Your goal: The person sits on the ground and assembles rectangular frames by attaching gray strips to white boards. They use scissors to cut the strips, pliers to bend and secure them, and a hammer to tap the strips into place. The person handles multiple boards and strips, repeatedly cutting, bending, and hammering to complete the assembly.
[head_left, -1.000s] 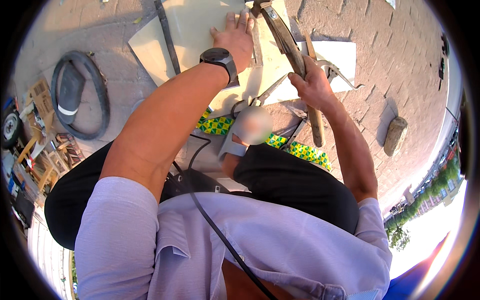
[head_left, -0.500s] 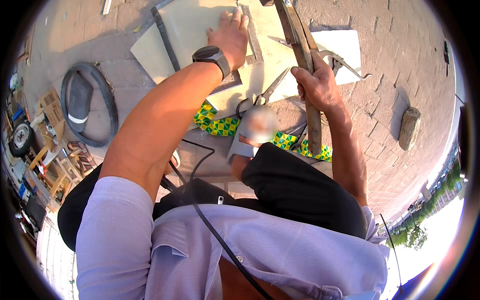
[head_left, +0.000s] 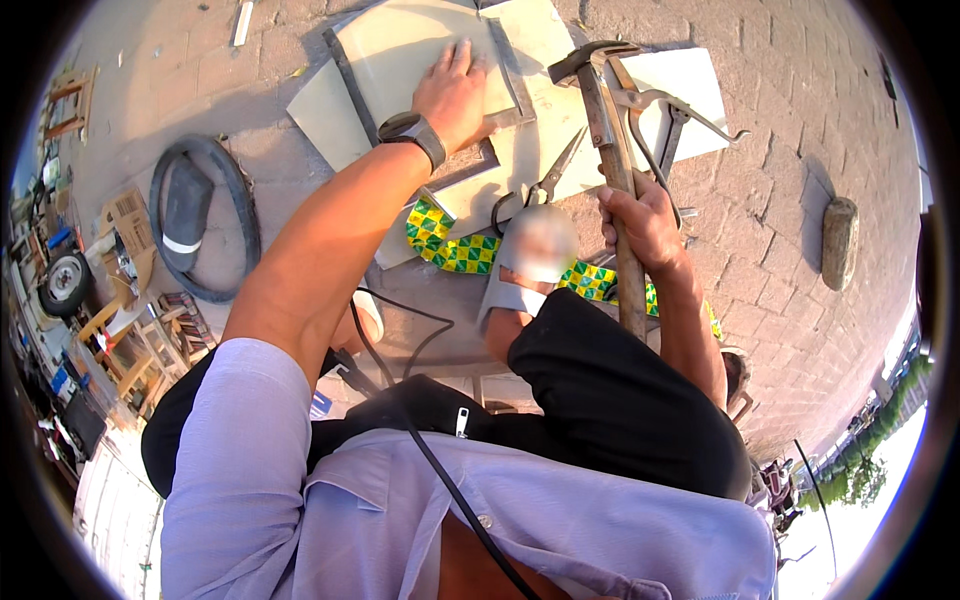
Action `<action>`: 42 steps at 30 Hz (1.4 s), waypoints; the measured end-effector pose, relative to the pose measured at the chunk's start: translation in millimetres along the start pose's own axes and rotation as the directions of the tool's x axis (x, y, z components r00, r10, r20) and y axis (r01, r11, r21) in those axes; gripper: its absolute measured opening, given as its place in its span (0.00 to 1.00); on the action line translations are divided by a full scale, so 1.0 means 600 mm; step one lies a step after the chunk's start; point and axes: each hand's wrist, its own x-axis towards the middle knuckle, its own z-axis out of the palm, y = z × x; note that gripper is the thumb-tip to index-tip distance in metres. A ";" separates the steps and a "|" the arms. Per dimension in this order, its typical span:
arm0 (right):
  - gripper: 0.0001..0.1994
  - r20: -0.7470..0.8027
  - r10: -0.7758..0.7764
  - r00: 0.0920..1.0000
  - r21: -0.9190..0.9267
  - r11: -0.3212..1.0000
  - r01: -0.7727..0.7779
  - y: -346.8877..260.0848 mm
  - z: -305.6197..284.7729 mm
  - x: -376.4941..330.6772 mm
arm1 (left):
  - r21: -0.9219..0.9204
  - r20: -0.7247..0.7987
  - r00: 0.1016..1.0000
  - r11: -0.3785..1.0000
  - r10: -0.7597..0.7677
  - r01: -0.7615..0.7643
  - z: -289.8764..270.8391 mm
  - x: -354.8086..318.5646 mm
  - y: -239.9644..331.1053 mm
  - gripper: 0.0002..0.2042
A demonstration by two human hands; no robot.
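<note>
My left hand (head_left: 450,100) lies flat with fingers stretched out on a cream-coloured sheet (head_left: 400,45). Dark narrow strips (head_left: 350,85) run along the sheet's sides, and a dark angled corner piece (head_left: 465,165) shows by my wrist. In my right hand (head_left: 643,222) is a hammer (head_left: 618,150), gripped by its wooden handle; its dark head points away from me, above the right part of the sheets. Just left of the handle lie open scissors (head_left: 548,182). Beyond my right fingers, a metal tool with curved arms (head_left: 685,108) rests partly behind the hammer.
A green and yellow checked strip (head_left: 465,253) runs under my sandalled foot (head_left: 510,297). Over on the left lie a black rubber ring (head_left: 252,230) and a dark flat piece with a white band (head_left: 187,210). A short log (head_left: 840,243) sits on the paving at right. Clutter with a small wheel (head_left: 66,283) fills the far left.
The hammer has come down and nearer to me, so its whole head now shows. My left hand stays flat on the sheet, and the whole view has shifted slightly.
</note>
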 end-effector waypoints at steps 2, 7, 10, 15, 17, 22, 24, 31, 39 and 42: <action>0.11 0.023 0.002 1.000 0.042 0.999 -0.003 0.008 0.000 -0.005 | -0.034 -0.038 0.999 0.999 0.030 -0.031 0.001 -0.022 -0.025 0.46; 0.13 0.051 0.060 0.997 0.064 0.996 -0.063 -0.004 0.007 -0.010 | 0.022 -0.165 0.985 0.998 -0.056 0.060 -0.023 -0.082 -0.093 0.39; 0.18 0.073 0.064 0.995 0.091 0.993 -0.071 0.002 0.006 -0.009 | -0.123 -0.195 0.895 0.916 -0.401 0.383 -0.033 -0.104 -0.152 0.35; 0.22 0.087 0.096 0.992 0.082 0.991 -0.104 0.000 0.008 -0.003 | -0.356 -0.054 0.736 0.702 -0.675 0.617 -0.029 -0.116 -0.221 0.32; 0.23 0.105 0.088 0.991 0.122 0.987 -0.101 -0.007 0.009 0.000 | -0.190 -0.235 0.849 0.879 -0.473 0.437 -0.028 -0.112 -0.220 0.35; 0.26 0.163 0.087 0.983 0.264 0.956 -0.129 -0.022 0.014 0.016 | 0.018 -0.215 0.969 0.992 -0.121 0.128 -0.029 -0.030 -0.175 0.48; 0.27 0.175 0.112 0.978 0.265 0.951 -0.157 -0.027 0.010 0.024 | 0.039 -0.122 0.990 0.996 -0.072 0.077 -0.036 0.006 -0.153 0.55; 0.27 0.203 0.190 0.960 0.236 0.943 -0.236 -0.023 -0.007 0.038 | 0.104 -0.074 0.996 0.992 -0.058 0.066 -0.039 0.107 -0.168 0.63; 0.26 0.225 0.191 0.955 0.236 0.941 -0.244 -0.021 -0.019 0.042 | 0.114 -0.051 0.999 0.993 -0.008 0.013 -0.033 0.110 -0.175 0.64; 0.25 0.219 0.212 0.952 0.239 0.934 -0.264 -0.020 -0.022 0.042 | 0.122 -0.065 0.998 0.992 -0.019 0.027 -0.039 0.096 -0.163 0.64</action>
